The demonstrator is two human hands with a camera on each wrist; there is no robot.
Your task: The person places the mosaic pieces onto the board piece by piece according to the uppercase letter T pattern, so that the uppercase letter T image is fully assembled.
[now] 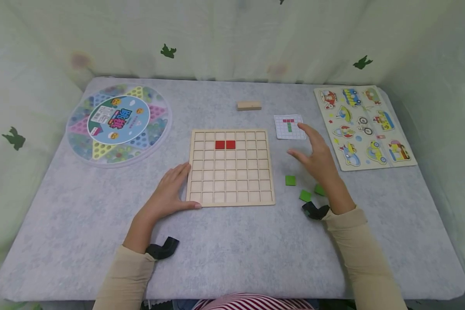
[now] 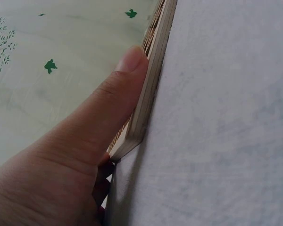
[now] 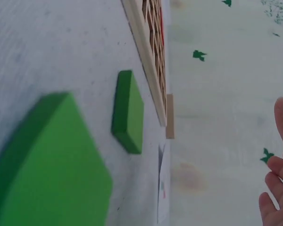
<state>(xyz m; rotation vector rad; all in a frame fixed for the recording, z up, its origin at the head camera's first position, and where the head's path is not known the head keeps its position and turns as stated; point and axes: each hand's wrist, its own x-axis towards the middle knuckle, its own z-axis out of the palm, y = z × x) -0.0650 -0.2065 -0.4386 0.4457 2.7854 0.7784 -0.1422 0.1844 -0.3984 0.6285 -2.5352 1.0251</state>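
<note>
A square wooden grid board (image 1: 230, 168) lies in the middle of the table. Two red tiles (image 1: 225, 144) sit side by side in its second row from the far edge. My left hand (image 1: 169, 191) rests at the board's near left corner, fingers along the left side and a straight thumb (image 2: 115, 96) against the near edge. Right of the board, my right hand (image 1: 317, 159) is held with thumb and index finger spread apart, nothing between them. Its index fingertip overlaps a pattern card (image 1: 284, 131) printed with a red and green T shape.
Several loose green tiles (image 1: 290, 180) lie right of the board, near the right wrist. Beyond the board sits a wooden block (image 1: 249, 106). A round game board (image 1: 118, 120) occupies the far left; a picture puzzle board (image 1: 356, 140) lies at the far right.
</note>
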